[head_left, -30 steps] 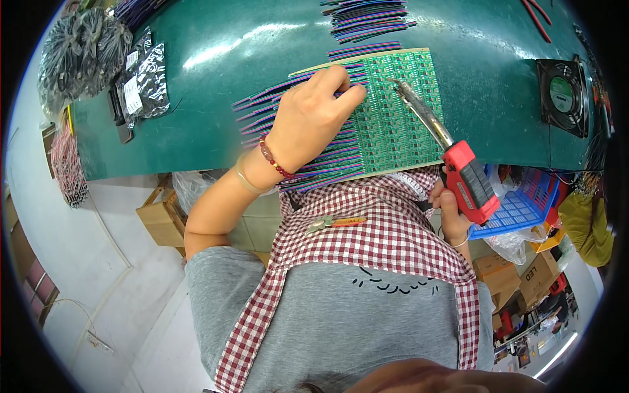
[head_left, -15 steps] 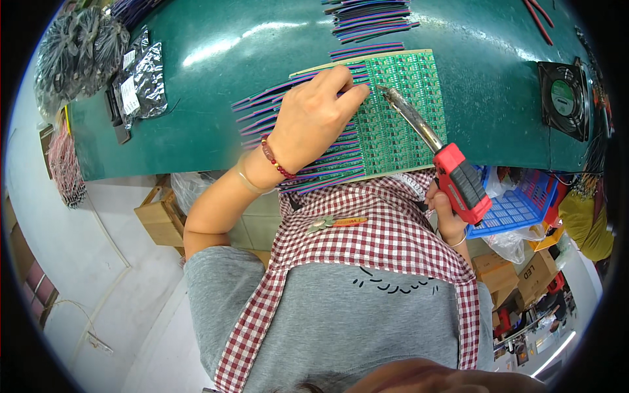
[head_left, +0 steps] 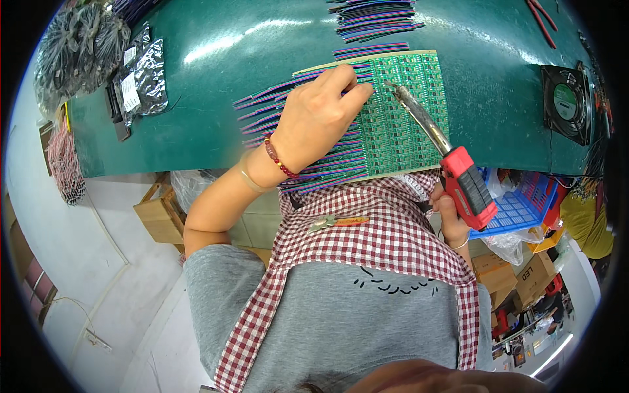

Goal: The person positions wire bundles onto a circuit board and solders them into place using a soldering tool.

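Observation:
A green circuit board panel (head_left: 409, 124) lies at the table's near edge, with rows of small components. Multicoloured wire strips (head_left: 331, 167) lie side by side across its left part, their other ends sticking out past its left edge. My left hand (head_left: 324, 111) rests over them, thumb and forefinger pinched at a wire strip's end near the upper middle; the fingertips partly hide it. My right hand (head_left: 451, 216) grips the red and black handle of a soldering iron (head_left: 466, 190). Its metal tip points up-left, just right of my left fingertips over the board.
More wire strips (head_left: 377, 23) are stacked beyond the board. A black fan (head_left: 565, 103) stands at the right, near red-handled pliers (head_left: 542, 23). Bagged cables (head_left: 82, 56) and silvery bags (head_left: 141, 82) lie at the left. A blue basket (head_left: 517, 206) sits below the table's right edge.
The soldering iron's tip has shifted slightly right, away from my left fingertips. My left hand keeps its pinch at nearly the same place on the board.

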Available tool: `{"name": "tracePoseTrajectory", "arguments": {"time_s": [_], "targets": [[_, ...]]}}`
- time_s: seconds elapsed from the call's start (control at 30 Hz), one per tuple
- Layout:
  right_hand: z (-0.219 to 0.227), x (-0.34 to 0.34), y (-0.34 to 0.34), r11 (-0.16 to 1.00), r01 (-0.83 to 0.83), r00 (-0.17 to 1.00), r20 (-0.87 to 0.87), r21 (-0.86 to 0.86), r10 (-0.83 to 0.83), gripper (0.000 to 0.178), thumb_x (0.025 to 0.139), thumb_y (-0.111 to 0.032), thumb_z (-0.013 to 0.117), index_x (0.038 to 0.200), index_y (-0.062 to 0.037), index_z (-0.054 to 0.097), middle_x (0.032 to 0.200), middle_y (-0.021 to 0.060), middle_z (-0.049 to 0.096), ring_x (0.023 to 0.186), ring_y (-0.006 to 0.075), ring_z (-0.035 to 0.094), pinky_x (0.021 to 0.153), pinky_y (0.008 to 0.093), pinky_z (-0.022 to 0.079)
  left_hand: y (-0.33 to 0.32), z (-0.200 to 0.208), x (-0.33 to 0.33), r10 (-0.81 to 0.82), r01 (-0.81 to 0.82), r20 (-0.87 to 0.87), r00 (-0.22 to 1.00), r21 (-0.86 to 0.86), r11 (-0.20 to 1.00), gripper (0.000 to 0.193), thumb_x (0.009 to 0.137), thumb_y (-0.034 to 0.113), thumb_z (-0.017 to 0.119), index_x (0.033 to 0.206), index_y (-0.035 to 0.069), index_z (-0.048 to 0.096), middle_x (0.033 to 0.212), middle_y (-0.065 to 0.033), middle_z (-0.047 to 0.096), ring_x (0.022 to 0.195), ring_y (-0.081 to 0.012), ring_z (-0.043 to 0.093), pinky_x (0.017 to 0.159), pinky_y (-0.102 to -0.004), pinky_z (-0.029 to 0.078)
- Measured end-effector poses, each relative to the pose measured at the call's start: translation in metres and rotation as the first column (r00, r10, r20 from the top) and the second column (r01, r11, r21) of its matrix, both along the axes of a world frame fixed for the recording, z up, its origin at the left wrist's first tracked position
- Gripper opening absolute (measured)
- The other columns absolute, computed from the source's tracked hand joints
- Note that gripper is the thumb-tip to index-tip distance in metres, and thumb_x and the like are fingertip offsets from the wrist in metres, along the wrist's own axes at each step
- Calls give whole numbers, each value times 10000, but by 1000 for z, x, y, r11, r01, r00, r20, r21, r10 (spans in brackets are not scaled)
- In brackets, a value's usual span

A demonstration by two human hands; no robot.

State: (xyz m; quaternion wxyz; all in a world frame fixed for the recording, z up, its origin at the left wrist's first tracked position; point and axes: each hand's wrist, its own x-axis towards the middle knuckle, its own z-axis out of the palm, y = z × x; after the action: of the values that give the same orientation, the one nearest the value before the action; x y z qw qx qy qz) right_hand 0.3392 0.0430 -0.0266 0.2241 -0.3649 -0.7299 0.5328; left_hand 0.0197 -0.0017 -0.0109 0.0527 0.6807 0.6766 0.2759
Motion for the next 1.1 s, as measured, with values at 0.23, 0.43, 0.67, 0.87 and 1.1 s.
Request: {"name": "tracePoseTrajectory", "arguments": {"time_s": [0.23,0.43,0.67,0.87,1.1], "targets": [[1,0,-6,996,84,995,62,-4,-84,218,826,-184,714,955,-8,711,827,125,687,685,244,659,620,325,504,1,0,0,-3,3,-4,1000,16,1000,173,779,35,730,940,80,687,823,-43,581,661,-190,621,565,-314,523],[2,-2,-4,997,72,996,62,-36,-70,219,811,-163,714,961,-5,706,823,119,678,687,255,656,627,339,510,1,2,0,6,-6,-7,1000,14,1000,156,783,43,730,929,81,691,818,-35,585,650,-183,622,559,-311,522],[-2,0,-2,999,17,996,89,-33,-14,206,803,-147,715,951,-4,700,829,119,667,681,261,651,614,333,506,1,-1,0,0,0,-3,1000,32,999,169,776,35,729,934,80,691,818,-39,582,653,-184,623,554,-308,523],[1,-3,-4,996,94,993,64,9,-95,187,821,-151,713,936,-4,700,833,118,673,686,252,654,610,332,505,0,-2,0,4,-3,-5,1000,35,999,172,773,31,731,933,80,690,818,-38,580,652,-182,622,555,-306,525],[-5,5,-1,995,-102,994,-49,11,102,428,976,-204,585,1299,61,492,779,92,571,623,127,499,572,276,431,1,-2,0,5,-5,4,1000,35,999,160,773,39,736,920,82,694,810,-34,589,651,-179,626,554,-304,522]]}}
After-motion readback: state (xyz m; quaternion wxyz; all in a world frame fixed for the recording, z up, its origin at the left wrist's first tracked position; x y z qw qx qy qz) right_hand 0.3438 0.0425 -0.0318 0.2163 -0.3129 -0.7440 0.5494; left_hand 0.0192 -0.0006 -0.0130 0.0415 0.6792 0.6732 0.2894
